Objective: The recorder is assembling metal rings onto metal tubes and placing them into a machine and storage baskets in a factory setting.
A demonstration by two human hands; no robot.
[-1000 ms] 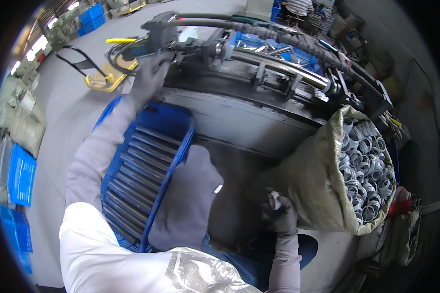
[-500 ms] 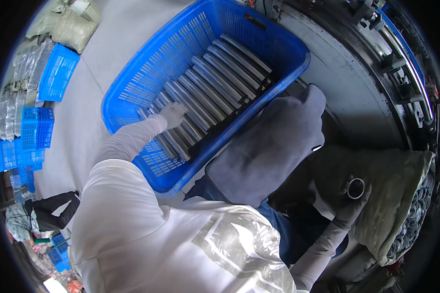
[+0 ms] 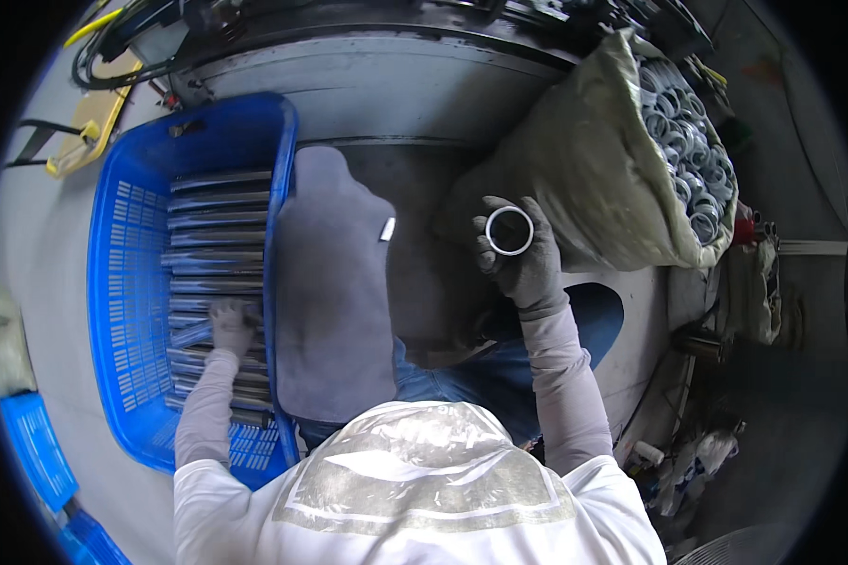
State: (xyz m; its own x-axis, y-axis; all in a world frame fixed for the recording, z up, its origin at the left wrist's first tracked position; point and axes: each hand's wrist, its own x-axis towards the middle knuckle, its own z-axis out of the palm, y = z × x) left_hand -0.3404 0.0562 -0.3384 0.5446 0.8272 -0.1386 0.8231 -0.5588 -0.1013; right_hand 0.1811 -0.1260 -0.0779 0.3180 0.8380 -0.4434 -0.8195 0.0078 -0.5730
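Note:
A blue plastic basket (image 3: 122, 221) at the left holds a row of shiny metal tubes (image 3: 215, 221) lying side by side. Inside it, my gloved left hand (image 3: 234, 325) is closed over one of the tubes, partly blurred. My gloved right hand (image 3: 530, 268) is raised in the middle right, its fingers wrapped round a metal ring (image 3: 511, 253) with the opening facing up. To the right of this hand, a large olive-green sack (image 3: 575, 151) stands with its mouth open, showing many similar metal rings (image 3: 693, 155).
A grey cloth-covered pad (image 3: 334, 282) lies along the basket's right side. Behind it runs a pale metal machine panel (image 3: 367, 94). More blue crates (image 3: 38, 447) stand at the far left, and a yellow tool-like piece (image 3: 73, 155) lies beyond the basket.
My view has turned to the right, so the basket now sits at the left. The right hand has lifted with the ring, in front of me. The left hand stays among the tubes.

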